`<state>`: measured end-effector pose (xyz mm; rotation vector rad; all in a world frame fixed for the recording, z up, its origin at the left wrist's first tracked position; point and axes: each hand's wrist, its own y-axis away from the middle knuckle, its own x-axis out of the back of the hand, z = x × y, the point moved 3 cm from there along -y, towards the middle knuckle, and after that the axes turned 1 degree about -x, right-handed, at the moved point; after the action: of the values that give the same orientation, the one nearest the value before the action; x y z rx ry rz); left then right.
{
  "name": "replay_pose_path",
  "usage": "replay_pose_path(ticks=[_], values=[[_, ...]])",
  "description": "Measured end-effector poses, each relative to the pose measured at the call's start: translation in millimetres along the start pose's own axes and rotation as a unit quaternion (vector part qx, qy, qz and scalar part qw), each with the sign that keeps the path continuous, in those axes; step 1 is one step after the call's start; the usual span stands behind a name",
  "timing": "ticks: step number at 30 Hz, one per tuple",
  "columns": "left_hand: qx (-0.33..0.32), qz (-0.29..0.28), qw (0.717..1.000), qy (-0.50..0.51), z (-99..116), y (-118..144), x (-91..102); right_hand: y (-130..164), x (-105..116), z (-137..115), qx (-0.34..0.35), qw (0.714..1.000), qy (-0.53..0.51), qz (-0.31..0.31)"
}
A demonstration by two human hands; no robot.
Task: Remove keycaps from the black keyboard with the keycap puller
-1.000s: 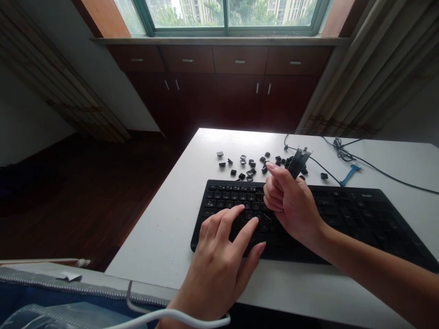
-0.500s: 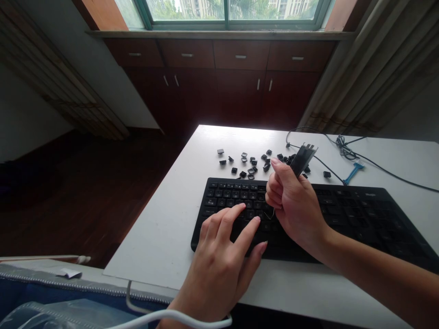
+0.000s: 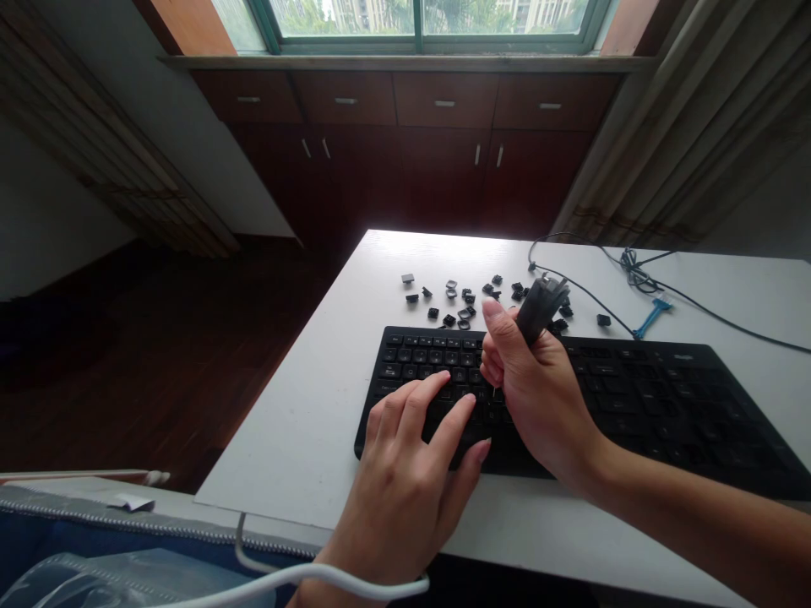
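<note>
A black keyboard (image 3: 672,397) lies on the white table, with sockets lacking caps toward its right part. My left hand (image 3: 409,464) rests on its left keys, fingers spread. In a closed fist, my right hand (image 3: 548,405) holds a black keycap puller (image 3: 536,314) above the middle of the keyboard. Metal prongs stick out of the puller's upper end, and a thin wire shows below the fist at the keys. Beyond the keyboard, loose black keycaps (image 3: 449,321) lie scattered, some hidden behind my right hand.
At the table's right lie a small blue brush (image 3: 652,318) and a black cable (image 3: 639,270). A white cable (image 3: 317,572) crosses by my left wrist. The white table's (image 3: 297,405) left edge drops to a dark wooden floor. Cabinets (image 3: 393,169) stand under the window.
My right hand has shifted left and slightly down with the keycap puller, whose upper end has turned. The wire below the fist now looks narrower. My left hand has barely moved.
</note>
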<state>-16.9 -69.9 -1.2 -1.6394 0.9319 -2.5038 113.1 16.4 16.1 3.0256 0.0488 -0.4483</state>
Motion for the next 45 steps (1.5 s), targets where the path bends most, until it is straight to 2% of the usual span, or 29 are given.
replay_pose_path(ticks=[4, 7, 11, 13, 16, 19, 24, 31, 38, 45], values=[[0.008, 0.006, 1.0, -0.018, 1, -4, -1.6, -8, -3, 2, -0.037, 0.998, -0.053, -0.002], [0.026, -0.019, 0.999, -0.038, 3, -15, -7.2, -11, -6, 3, -0.059, 0.995, -0.072, -0.024], [0.051, -0.093, 0.994, -0.039, 10, -32, -22.8, -2, -9, 1, -0.004, 0.994, -0.025, -0.104], [0.067, -0.105, 0.992, -0.027, 14, -38, -30.9, 2, -8, 1, 0.022, 0.993, -0.006, -0.116], [0.081, -0.086, 0.993, -0.027, 17, -40, -39.2, 5, -9, 4, 0.027, 0.995, -0.016, -0.095], [0.066, -0.07, 0.995, -0.023, 19, -37, -41.8, 3, -12, 4, 0.038, 0.996, -0.007, -0.082], [0.078, -0.076, 0.994, -0.015, 18, -36, -40.2, -1, -11, 2, 0.028, 0.997, 0.006, -0.067], [0.087, -0.089, 0.992, -0.003, 18, -40, -38.2, -5, -13, 2, 0.038, 0.996, 0.015, -0.076], [0.06, -0.078, 0.995, -0.028, 18, -38, -39.8, -12, -19, 0, 0.02, 0.986, 0.088, -0.141], [0.068, -0.063, 0.996, -0.017, 16, -38, -38.9, -5, -15, 1, 0.062, 0.986, 0.107, -0.114]])
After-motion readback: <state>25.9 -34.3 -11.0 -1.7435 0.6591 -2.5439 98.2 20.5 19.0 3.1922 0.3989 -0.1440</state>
